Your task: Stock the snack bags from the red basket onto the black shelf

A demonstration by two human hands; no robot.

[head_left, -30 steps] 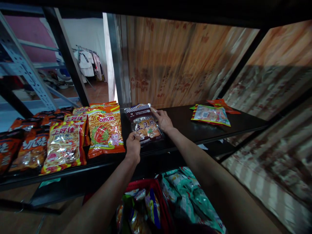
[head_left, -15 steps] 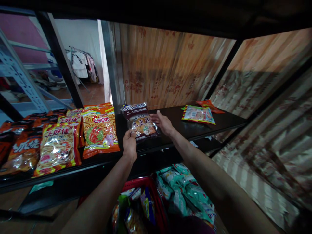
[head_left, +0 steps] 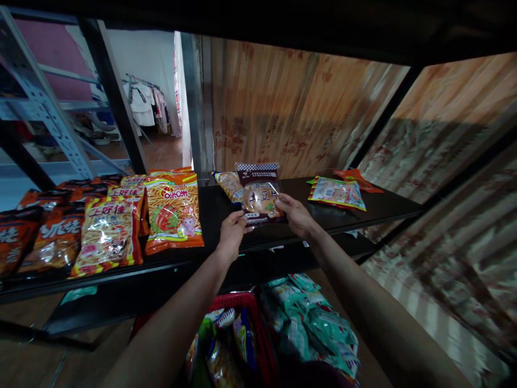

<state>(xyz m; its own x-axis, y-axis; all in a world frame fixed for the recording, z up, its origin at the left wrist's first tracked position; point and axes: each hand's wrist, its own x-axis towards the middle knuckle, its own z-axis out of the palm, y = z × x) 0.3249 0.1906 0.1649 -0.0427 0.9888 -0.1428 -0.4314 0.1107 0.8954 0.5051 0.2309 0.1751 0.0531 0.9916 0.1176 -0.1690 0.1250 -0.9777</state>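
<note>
A brown, partly see-through bag of potato chips (head_left: 258,195) is held upright just over the black shelf (head_left: 214,226). My left hand (head_left: 233,233) grips its lower left corner, thumb in front. On its right edge, my right hand (head_left: 295,214) is closed with the thumb on the front. Behind the bag, to the left, a yellow and blue snack bag (head_left: 228,186) lies on the shelf, partly covered. Left of my hands stands an orange bag of snack sticks (head_left: 173,213).
Farther left are yellow-red snack bags (head_left: 108,231) and black-orange bags (head_left: 56,242). A flat clear-fronted packet (head_left: 338,193) and an orange packet (head_left: 359,179) lie at right. Below are a red basket (head_left: 258,318) of snacks and a pile of green packets (head_left: 319,323). Curtains hang behind.
My right hand, open beside the bag before, has closed on its right edge. The bag has moved right and stands more upright, exposing the yellow and blue bag behind. The view has turned slightly left.
</note>
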